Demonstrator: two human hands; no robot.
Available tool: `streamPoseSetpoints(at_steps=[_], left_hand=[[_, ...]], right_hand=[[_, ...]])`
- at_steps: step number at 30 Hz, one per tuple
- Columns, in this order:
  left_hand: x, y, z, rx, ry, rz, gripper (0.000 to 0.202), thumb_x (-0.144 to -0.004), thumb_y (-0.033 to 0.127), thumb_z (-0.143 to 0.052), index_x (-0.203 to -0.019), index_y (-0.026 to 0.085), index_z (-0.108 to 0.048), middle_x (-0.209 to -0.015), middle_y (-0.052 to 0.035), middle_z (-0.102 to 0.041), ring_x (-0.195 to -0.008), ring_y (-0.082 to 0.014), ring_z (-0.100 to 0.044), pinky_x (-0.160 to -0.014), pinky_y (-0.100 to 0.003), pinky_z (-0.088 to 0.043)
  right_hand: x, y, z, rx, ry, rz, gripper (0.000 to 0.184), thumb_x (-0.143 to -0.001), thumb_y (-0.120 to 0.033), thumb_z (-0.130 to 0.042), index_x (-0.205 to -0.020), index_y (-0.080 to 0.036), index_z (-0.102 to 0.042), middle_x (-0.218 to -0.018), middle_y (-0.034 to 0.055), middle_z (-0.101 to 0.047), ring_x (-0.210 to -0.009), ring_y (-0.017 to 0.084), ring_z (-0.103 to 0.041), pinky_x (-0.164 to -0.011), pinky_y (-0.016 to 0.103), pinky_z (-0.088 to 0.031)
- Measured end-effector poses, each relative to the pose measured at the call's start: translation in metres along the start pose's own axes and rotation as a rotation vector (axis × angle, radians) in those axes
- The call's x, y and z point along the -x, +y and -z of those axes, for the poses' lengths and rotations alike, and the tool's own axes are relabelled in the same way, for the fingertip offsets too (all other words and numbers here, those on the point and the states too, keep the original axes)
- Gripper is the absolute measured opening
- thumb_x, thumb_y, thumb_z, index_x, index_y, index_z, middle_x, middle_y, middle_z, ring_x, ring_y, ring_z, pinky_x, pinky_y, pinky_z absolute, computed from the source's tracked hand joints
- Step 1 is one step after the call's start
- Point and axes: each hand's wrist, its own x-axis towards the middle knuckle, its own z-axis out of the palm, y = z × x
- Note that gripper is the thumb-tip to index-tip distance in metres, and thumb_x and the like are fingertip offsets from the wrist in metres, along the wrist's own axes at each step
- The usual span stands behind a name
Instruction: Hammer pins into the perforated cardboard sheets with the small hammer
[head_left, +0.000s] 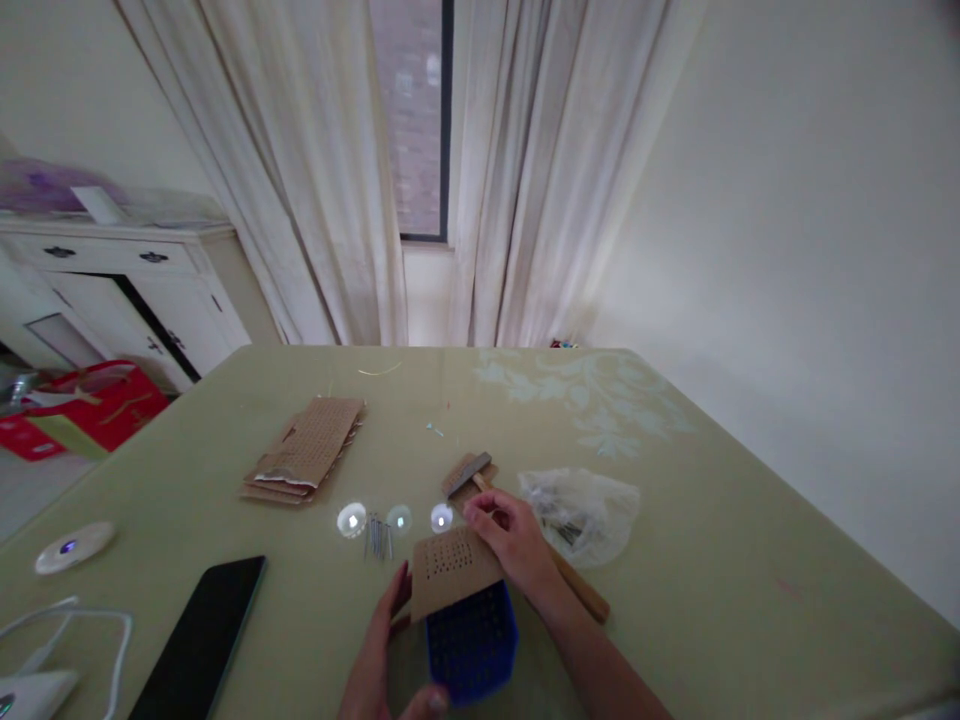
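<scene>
a pierced cardboard piece [452,568] overlaps the far edge of a blue basket [474,648] on the green desk [735,580]. the left hand [384,640] curves along their left side, thumb near the basket; the right hand [511,535] has its fingertips by the cardboard's far right corner. a hammer [469,474] runs beneath the right hand. around them lie loose nails [379,538], 1 clear plastic bag [600,505], stacked cardboard [311,443] and 1 black phone [201,640].
</scene>
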Motion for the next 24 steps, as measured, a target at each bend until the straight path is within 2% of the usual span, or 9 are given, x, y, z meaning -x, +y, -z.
streamPoseSetpoints(at_steps=[3,4,5,7,11,14,20,22,24], left_hand=[[-0.022,0.013,0.025,-0.141,0.267,0.075,0.066,-0.096,0.078,-0.052,-0.132,0.025,-0.066,-0.127,-0.0143,-0.079,-0.111,-0.0355,-0.076,-0.086,-0.042,-0.063],[-0.034,0.018,0.036,-0.278,0.289,0.121,0.059,-0.095,0.075,-0.054,-0.120,0.024,-0.069,-0.115,-0.0127,-0.082,-0.099,-0.0337,-0.078,-0.080,-0.041,-0.062],[-0.047,0.023,0.046,-0.424,0.245,0.153,0.053,-0.093,0.072,-0.057,-0.109,0.024,-0.070,-0.104,-0.0114,-0.082,-0.089,-0.0331,-0.077,-0.074,-0.040,-0.060],[-0.073,0.033,0.063,-0.672,0.154,0.168,0.039,-0.092,0.060,-0.056,-0.095,0.024,-0.069,-0.094,-0.0101,-0.082,-0.086,-0.0334,-0.077,-0.077,-0.041,-0.057],[-0.107,0.043,0.077,-0.935,0.080,0.292,0.030,-0.091,0.049,-0.048,-0.090,0.025,-0.066,-0.099,-0.0118,-0.083,-0.097,-0.0345,-0.078,-0.082,-0.041,-0.054],[-0.110,0.040,0.079,-1.053,0.029,0.330,0.029,-0.093,0.045,-0.043,-0.091,0.025,-0.064,-0.101,-0.0123,-0.082,-0.100,-0.0339,-0.078,-0.083,-0.040,-0.054],[-0.095,0.028,0.089,-1.209,0.023,0.142,0.030,-0.097,0.041,-0.030,-0.084,0.026,-0.052,-0.095,-0.0179,-0.076,-0.097,-0.0370,-0.076,-0.088,-0.047,-0.055],[-0.089,0.026,0.088,-1.133,0.074,0.089,0.031,-0.098,0.044,-0.031,-0.085,0.026,-0.052,-0.093,-0.0172,-0.076,-0.095,-0.0374,-0.076,-0.088,-0.049,-0.055],[-0.082,0.027,0.081,-0.932,0.176,0.064,0.035,-0.098,0.051,-0.036,-0.095,0.024,-0.059,-0.098,-0.0153,-0.078,-0.096,-0.0366,-0.076,-0.088,-0.049,-0.057]], right_hand=[[0.004,0.000,0.017,0.062,0.121,0.054,0.042,-0.097,-0.059,-0.068,-0.096,-0.019,-0.079,-0.083,0.0046,-0.075,-0.070,0.019,-0.060,-0.064,0.030,-0.045],[0.005,0.002,0.023,0.126,0.168,0.073,0.043,-0.099,-0.060,-0.065,-0.096,-0.019,-0.078,-0.080,0.0041,-0.073,-0.068,0.019,-0.059,-0.062,0.030,-0.045],[0.005,0.004,0.028,0.203,0.205,0.087,0.042,-0.101,-0.058,-0.062,-0.097,-0.019,-0.077,-0.080,0.0042,-0.073,-0.067,0.020,-0.060,-0.063,0.030,-0.046],[0.005,0.010,0.034,0.339,0.234,0.096,0.036,-0.102,-0.052,-0.061,-0.100,-0.019,-0.076,-0.084,0.0052,-0.075,-0.069,0.021,-0.063,-0.067,0.032,-0.049],[0.005,0.022,0.029,0.491,0.194,0.096,0.026,-0.093,-0.037,-0.072,-0.113,-0.020,-0.076,-0.105,0.0103,-0.078,-0.094,0.029,-0.071,-0.089,0.040,-0.054],[0.006,0.024,0.022,0.731,0.110,0.092,0.027,-0.096,-0.027,-0.071,-0.122,-0.021,-0.074,-0.122,0.0127,-0.076,-0.116,0.033,-0.068,-0.104,0.044,-0.051],[0.004,0.027,0.016,0.863,0.070,0.048,0.023,-0.097,-0.014,-0.064,-0.118,-0.018,-0.074,-0.118,0.0166,-0.074,-0.114,0.037,-0.068,-0.102,0.048,-0.053],[0.003,0.029,0.016,0.879,0.062,0.053,0.020,-0.099,-0.013,-0.060,-0.113,-0.018,-0.074,-0.115,0.0175,-0.073,-0.112,0.037,-0.068,-0.099,0.048,-0.054],[0.004,0.031,0.018,0.879,0.061,0.058,0.020,-0.100,-0.012,-0.056,-0.111,-0.018,-0.072,-0.115,0.0183,-0.072,-0.108,0.035,-0.070,-0.093,0.045,-0.056]])
